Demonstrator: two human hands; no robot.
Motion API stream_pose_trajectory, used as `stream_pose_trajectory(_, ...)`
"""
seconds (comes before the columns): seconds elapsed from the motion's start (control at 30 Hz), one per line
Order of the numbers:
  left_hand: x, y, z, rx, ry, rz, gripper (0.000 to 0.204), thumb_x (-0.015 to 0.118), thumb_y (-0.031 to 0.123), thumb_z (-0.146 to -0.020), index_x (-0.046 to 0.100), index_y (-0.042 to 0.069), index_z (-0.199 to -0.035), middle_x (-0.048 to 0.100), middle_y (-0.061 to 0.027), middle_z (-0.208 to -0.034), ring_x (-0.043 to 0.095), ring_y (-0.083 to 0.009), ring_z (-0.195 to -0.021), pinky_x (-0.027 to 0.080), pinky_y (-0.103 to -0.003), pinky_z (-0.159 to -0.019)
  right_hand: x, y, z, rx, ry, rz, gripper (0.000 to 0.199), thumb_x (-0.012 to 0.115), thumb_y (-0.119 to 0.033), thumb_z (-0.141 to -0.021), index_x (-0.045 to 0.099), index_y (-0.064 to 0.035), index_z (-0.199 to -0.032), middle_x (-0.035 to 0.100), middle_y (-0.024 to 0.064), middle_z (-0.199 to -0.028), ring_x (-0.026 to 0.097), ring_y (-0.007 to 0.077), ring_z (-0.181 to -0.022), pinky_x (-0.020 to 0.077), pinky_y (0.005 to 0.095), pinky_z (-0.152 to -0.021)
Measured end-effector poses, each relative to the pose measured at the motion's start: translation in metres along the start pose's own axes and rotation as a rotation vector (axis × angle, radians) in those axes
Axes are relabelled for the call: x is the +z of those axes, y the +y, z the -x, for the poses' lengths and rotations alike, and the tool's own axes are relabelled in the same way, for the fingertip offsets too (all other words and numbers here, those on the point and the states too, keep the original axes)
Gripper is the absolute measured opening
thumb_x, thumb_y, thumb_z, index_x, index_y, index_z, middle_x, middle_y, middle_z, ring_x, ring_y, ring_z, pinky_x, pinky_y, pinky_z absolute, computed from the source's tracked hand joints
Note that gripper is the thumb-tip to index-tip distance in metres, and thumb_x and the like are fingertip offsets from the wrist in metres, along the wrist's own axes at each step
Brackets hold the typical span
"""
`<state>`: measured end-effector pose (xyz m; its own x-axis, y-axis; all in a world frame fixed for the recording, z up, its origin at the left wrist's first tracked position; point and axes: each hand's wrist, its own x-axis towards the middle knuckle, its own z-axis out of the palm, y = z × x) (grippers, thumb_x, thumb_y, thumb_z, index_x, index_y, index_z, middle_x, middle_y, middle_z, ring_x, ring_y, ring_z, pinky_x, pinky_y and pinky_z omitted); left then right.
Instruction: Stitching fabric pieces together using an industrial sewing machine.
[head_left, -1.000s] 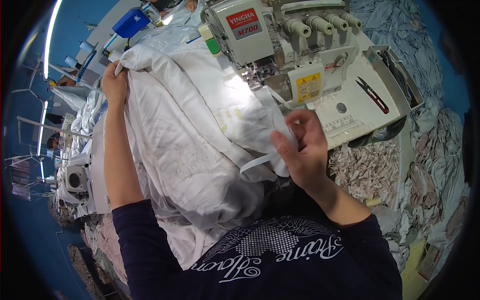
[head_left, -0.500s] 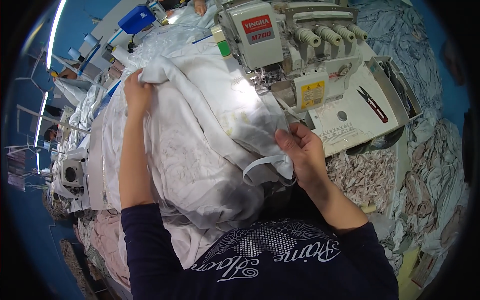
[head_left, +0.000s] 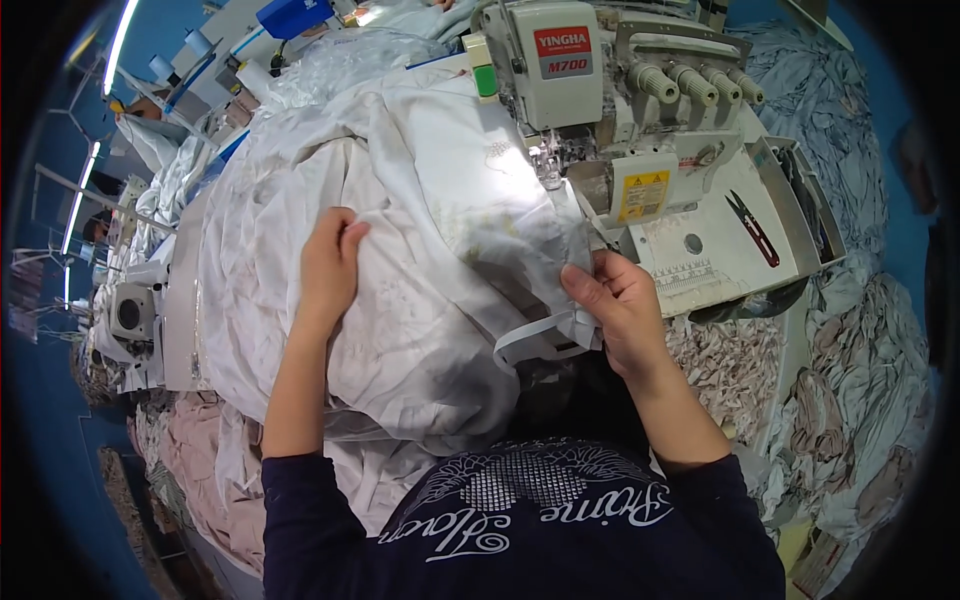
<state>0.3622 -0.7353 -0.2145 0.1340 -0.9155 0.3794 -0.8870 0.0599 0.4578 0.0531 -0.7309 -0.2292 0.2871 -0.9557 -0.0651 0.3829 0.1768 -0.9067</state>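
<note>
A large, crumpled white cloth (head_left: 400, 270) lies bunched in front of me, running up to an overlock sewing machine (head_left: 560, 65) whose lamp lights it near the needle area. My left hand (head_left: 330, 262) is on the middle of the cloth, its fingers curled in with a fold; the fingertips are partly hidden. On the right, my right hand (head_left: 618, 305) pinches the cloth's edge between thumb and fingers, just in front of the machine. A narrow white strap (head_left: 530, 332) loops out beside that hand.
Red-handled thread snips (head_left: 753, 230) lie on the machine's bed, beside a grey tray (head_left: 800, 195). Heaps of grey-blue cloth (head_left: 820, 110) and pinkish scraps (head_left: 735, 365) fill the right side. Clear plastic (head_left: 340, 65) lies behind the white cloth. A blue machine part (head_left: 293, 15) stands far left.
My left hand has moved right and nearer to me, off the far-left fold to the cloth's middle. The raised fold there has sunk. My right hand keeps its pinch. The view has shifted slightly.
</note>
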Motion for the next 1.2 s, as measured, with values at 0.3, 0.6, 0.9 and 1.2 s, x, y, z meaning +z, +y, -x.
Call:
stream_pose_trajectory(0.3, -0.032, 0.0, -0.024, 0.028, 0.337, 0.22, 0.012, 0.059, 0.012, -0.088, 0.054, 0.001, -0.088, 0.053, -0.0025, -0.074, 0.046, -0.0109, -0.067, 0.039, -0.022, -0.063, 0.001, -0.008, -0.004, -0.014, -0.005, 0.007, 0.024, 0.067, -0.02, -0.083, 0.062, 0.0015, -0.093, 0.058, -0.0027, -0.072, 0.047, 0.0018, -0.061, 0.0369, 0.016, -0.055)
stream_pose_trajectory(0.6, -0.038, 0.033, -0.037, 0.196, 0.343, -0.195, 0.017, 0.061, 0.006, -0.08, 0.059, 0.003, -0.097, 0.062, -0.012, -0.093, 0.06, -0.0283, -0.085, 0.046, -0.034, -0.075, 0.003, -0.015, -0.014, 0.072, 0.001, 0.005, 0.017, 0.063, -0.015, -0.085, 0.06, 0.0006, -0.093, 0.062, -0.0002, -0.078, 0.053, 0.002, -0.063, 0.0392, 0.0149, -0.053)
stream_pose_trajectory(0.9, -0.007, 0.161, 0.005, 0.77, -0.077, 0.097, 0.038, 0.069, 0.009, -0.065, 0.061, 0.005, -0.103, 0.059, -0.0089, -0.108, 0.056, -0.0258, -0.102, 0.047, -0.036, -0.082, 0.01, -0.024, 0.004, -0.013, -0.018, 0.203, 0.023, 0.063, -0.018, -0.086, 0.061, 0.0018, -0.099, 0.065, 0.005, -0.078, 0.059, 0.0074, -0.068, 0.0438, 0.0235, -0.053)
stream_pose_trajectory(1.2, 0.023, 0.146, 0.0, 0.807, 0.049, 0.219, 0.023, 0.07, 0.007, -0.07, 0.065, 0.01, -0.092, 0.063, -0.0032, -0.093, 0.062, -0.0221, -0.079, 0.05, -0.032, -0.065, -0.007, -0.027, 0.021, -1.032, 0.124, 0.832, 0.022, 0.073, -0.012, -0.072, 0.058, -0.0043, -0.085, 0.052, 0.0033, -0.068, 0.051, 0.0136, -0.058, 0.0394, 0.0227, -0.05)
